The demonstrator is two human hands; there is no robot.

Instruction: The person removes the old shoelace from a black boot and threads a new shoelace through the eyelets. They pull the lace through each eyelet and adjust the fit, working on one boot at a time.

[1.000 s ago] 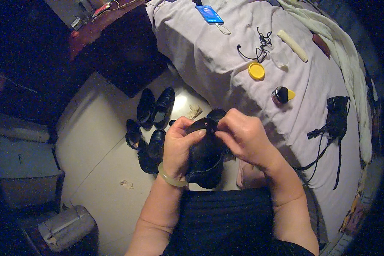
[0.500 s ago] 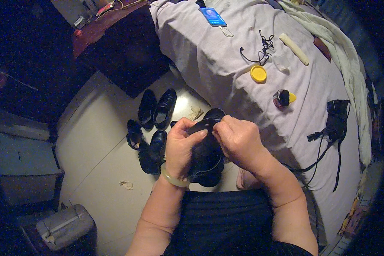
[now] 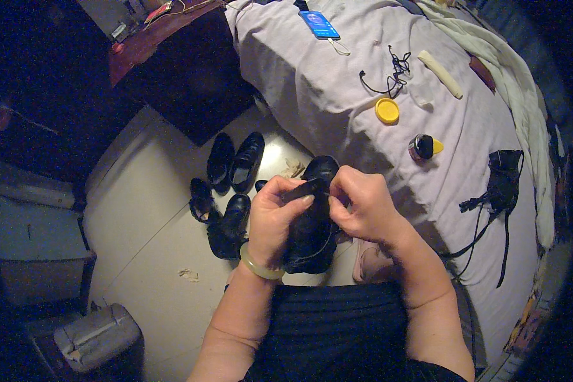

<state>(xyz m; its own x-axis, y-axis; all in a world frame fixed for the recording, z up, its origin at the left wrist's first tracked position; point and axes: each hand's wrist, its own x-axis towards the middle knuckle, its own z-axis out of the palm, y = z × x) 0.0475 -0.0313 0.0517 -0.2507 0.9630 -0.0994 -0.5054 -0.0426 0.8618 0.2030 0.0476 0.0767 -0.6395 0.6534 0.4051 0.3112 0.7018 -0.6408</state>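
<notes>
A black shoe (image 3: 309,235) is held up in front of my lap, its shiny rounded toe (image 3: 322,166) pointing away from me. My left hand (image 3: 274,213), with a pale bangle (image 3: 261,270) on its wrist, pinches a dark strap or flap (image 3: 311,187) of the shoe between thumb and fingers. Close to its right, my right hand (image 3: 363,200) is closed in a pinch near the end of that strap. Something thin seems to run between the two hands, but what the right fingertips grip is too small to name.
Several black shoes (image 3: 247,162) stand on the pale floor left of my hands. On the light bed sheet (image 3: 337,83) lie a yellow lid (image 3: 387,111), a small dark jar (image 3: 421,147), a black cord (image 3: 398,70), a cream stick (image 3: 440,74) and a black strappy item (image 3: 502,181). A grey bin (image 3: 99,337) stands lower left.
My right hand has drawn a little to the right, away from the left fingertips, and its fingers have changed their bend. More of the shoe's toe shows. My left hand keeps its pinch.
</notes>
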